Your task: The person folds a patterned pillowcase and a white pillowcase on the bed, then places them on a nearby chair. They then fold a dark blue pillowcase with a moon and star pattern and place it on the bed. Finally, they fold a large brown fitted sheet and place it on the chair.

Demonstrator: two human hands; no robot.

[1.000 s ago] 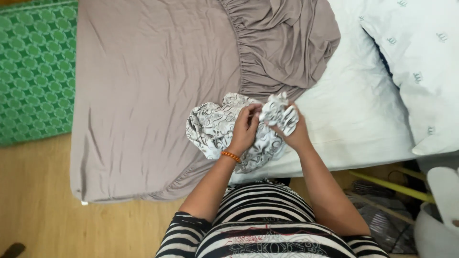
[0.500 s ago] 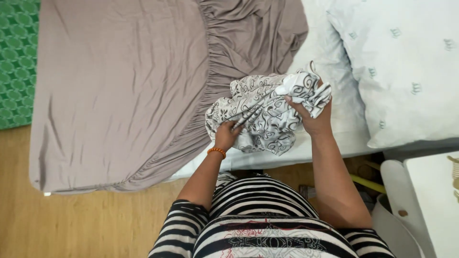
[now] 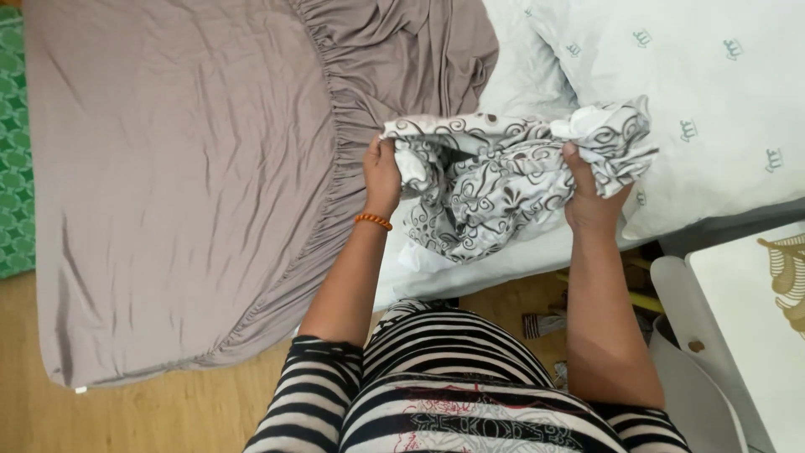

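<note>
Both my hands hold a crumpled white cloth with a grey swirl pattern (image 3: 495, 180), lifted above the bed's near edge. My left hand (image 3: 382, 172), with an orange bead bracelet on the wrist, grips the cloth's left end. A bunched right end of the cloth is clenched in my right hand (image 3: 591, 195). The cloth sags between the two hands over the white sheet (image 3: 503, 256).
A taupe fitted sheet (image 3: 184, 176) with a gathered elastic edge covers the bed's left part. A white pillow with small green motifs (image 3: 713, 92) lies at the right. A green patterned mat (image 3: 12, 168) is at the far left, wooden floor below, a white piece of furniture (image 3: 738, 310) at the right.
My hands have moved apart, spreading the patterned cloth wider and raising it off the bed. The view has shifted to the right.
</note>
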